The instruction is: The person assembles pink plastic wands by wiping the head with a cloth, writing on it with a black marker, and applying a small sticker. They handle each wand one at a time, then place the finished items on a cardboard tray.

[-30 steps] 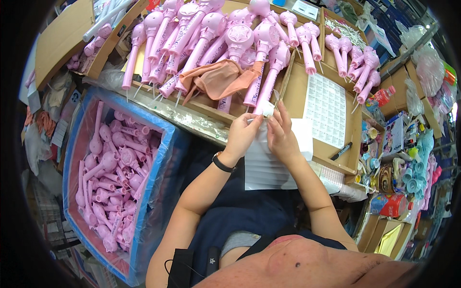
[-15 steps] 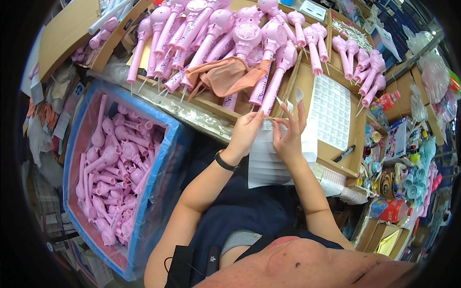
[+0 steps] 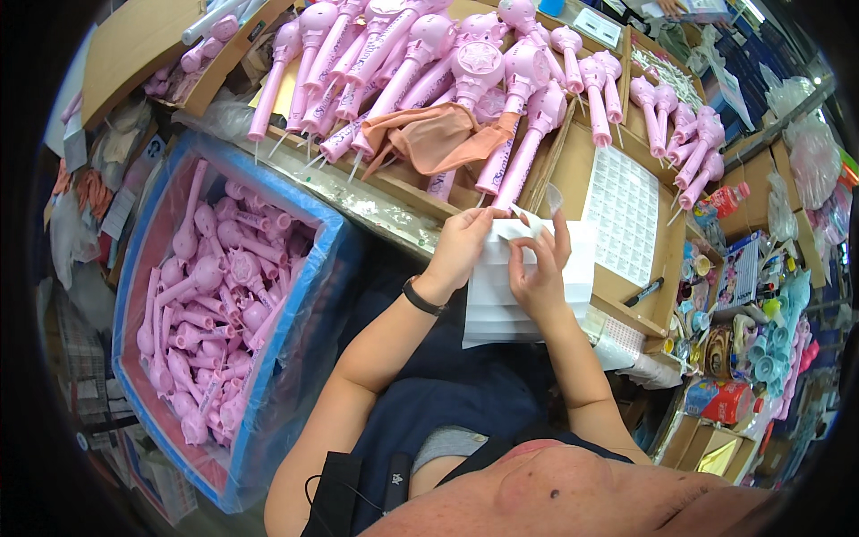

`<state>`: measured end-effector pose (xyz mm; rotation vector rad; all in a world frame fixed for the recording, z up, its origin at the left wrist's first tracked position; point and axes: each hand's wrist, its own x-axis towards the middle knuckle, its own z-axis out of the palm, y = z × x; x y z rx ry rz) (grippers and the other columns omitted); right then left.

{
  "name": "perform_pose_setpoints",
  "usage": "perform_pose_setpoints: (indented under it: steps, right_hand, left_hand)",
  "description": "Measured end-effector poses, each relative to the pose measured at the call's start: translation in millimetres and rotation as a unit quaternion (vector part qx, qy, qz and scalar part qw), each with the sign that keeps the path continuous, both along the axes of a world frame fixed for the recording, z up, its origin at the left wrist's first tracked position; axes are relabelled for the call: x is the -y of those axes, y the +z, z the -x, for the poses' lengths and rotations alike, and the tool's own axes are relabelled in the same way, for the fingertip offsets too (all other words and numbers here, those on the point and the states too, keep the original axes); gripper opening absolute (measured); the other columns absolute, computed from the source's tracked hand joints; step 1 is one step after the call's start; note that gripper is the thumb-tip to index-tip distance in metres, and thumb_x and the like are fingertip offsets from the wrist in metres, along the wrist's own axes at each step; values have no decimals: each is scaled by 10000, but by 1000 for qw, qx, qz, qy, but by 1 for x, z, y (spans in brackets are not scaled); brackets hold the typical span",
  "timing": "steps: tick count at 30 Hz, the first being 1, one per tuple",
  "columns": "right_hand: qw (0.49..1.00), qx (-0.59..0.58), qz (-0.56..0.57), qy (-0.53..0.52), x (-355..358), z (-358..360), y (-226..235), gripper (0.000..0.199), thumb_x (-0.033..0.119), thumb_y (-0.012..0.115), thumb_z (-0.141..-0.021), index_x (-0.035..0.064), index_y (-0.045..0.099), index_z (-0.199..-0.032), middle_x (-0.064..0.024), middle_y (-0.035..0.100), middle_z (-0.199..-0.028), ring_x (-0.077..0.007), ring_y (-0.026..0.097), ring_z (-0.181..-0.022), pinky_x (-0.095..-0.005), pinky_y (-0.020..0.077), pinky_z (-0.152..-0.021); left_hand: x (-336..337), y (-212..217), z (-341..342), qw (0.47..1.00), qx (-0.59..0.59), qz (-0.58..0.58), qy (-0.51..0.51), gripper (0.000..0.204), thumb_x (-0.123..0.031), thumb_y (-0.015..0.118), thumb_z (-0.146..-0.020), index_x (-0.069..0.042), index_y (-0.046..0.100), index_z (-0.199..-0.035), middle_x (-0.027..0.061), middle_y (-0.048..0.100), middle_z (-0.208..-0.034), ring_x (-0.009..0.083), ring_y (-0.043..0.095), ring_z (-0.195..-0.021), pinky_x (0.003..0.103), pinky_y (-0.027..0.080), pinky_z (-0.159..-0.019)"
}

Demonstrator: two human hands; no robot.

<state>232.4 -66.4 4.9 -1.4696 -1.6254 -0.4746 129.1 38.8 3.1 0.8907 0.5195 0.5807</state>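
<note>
A white sheet [image 3: 501,309] with faint crosswise creases hangs in front of me at the bench edge. My left hand [image 3: 461,246] pinches its upper left corner between thumb and fingers. Over the sheet's upper right part is my right hand [image 3: 540,267], its thumb and index finger bent together. Whatever lies between those fingertips is too small to make out. A small clear piece [image 3: 555,198] shows at the tip of a raised finger of that hand. Just beyond my hands lie pink wands [image 3: 528,148] with round heads, and an orange cloth [image 3: 429,141] is draped over some.
At left stands a blue-rimmed, plastic-lined bin [image 3: 318,255] full of pink wand parts. A cardboard tray [image 3: 573,170] at right holds a printed label sheet [image 3: 622,215] and a black marker [image 3: 643,292]. Bottles and small teal parts [image 3: 768,353] crowd the far right.
My right thumb and index finger have drawn off the sheet's top edge and curled together. The sheet's upper part is raised and flatter. The whole view has shifted slightly.
</note>
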Motion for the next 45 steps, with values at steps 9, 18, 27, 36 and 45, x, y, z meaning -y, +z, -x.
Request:
perform_pose_setpoints:
  steps: [9,18,27,36,45]
  right_hand:
    - [946,-260,-168,-92,39,-9,35,999,-225,561,-728,115,-1,-1480,-150,162,-1513,-370,553,-1124,-326,578,-745]
    - [901,-348,-167,-198,77,-54,41,895,-175,539,-798,107,23,-1472,-188,149,-1504,-351,480,-1202,-345,564,-805]
    - [914,-380,-118,-76,49,-15,40,926,-173,561,-760,83,43,-1483,-189,136,-1508,-333,467,-1242,-284,511,-751]
    - [925,-350,-109,-102,74,-9,44,964,-165,529,-726,102,6,-1490,-197,140,-1506,-344,443,-1261,-310,503,-798]
    - [912,-362,-114,-153,81,-40,11,906,-163,517,-763,90,34,-1486,-204,142,-1509,-329,447,-1261,-313,485,-814]
  left_hand:
    - [-72,-9,114,972,133,-41,189,276,-161,513,-978,2,586,-1189,100,663,-1043,176,645,-908,321,525,-841]
    - [-94,-50,542,437,-595,-270,618,312,-121,458,-957,72,586,-1166,249,632,-1123,367,609,-1027,422,459,-920]
    - [-127,35,223,503,-404,-717,263,486,-118,702,-752,-59,579,-1219,166,532,-1279,365,432,-1247,464,288,-1053]
    - [-150,62,48,472,-211,-850,103,347,-58,596,-757,-82,665,-1096,78,631,-895,267,607,-816,439,404,-953]
    - [-146,91,256,426,-598,-675,71,141,-28,587,-735,-64,684,-831,102,625,-943,311,578,-925,486,391,-893]
